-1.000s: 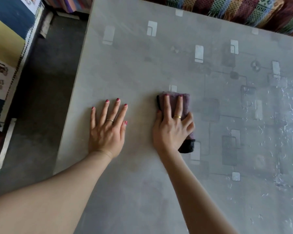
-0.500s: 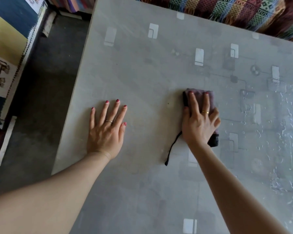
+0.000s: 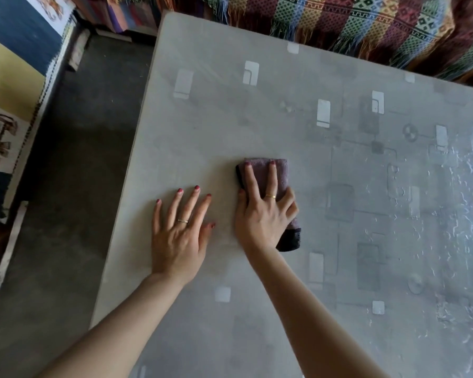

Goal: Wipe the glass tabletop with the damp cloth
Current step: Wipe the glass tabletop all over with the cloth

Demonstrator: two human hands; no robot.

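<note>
A folded purple cloth (image 3: 281,173) with a dark end lies on the grey patterned glass tabletop (image 3: 230,118), left of its middle. My right hand (image 3: 262,216) lies on top of the cloth. Two of its fingers stretch along the cloth, while the index and little fingers bend down over its two sides and grip it. My left hand (image 3: 179,233) rests flat on the glass just left of the cloth, fingers spread and holding nothing. The two hands are almost touching.
Wet streaks (image 3: 470,200) glisten on the right part of the glass. A striped woven blanket (image 3: 352,20) hangs along the far edge. The table's left edge (image 3: 137,148) drops to dark floor (image 3: 74,159), and patterned fabric lies at the far left.
My right hand has slid the cloth back left, close to my left hand. The dark string that trailed behind it half a second ago is out of sight. My left hand has stayed put.
</note>
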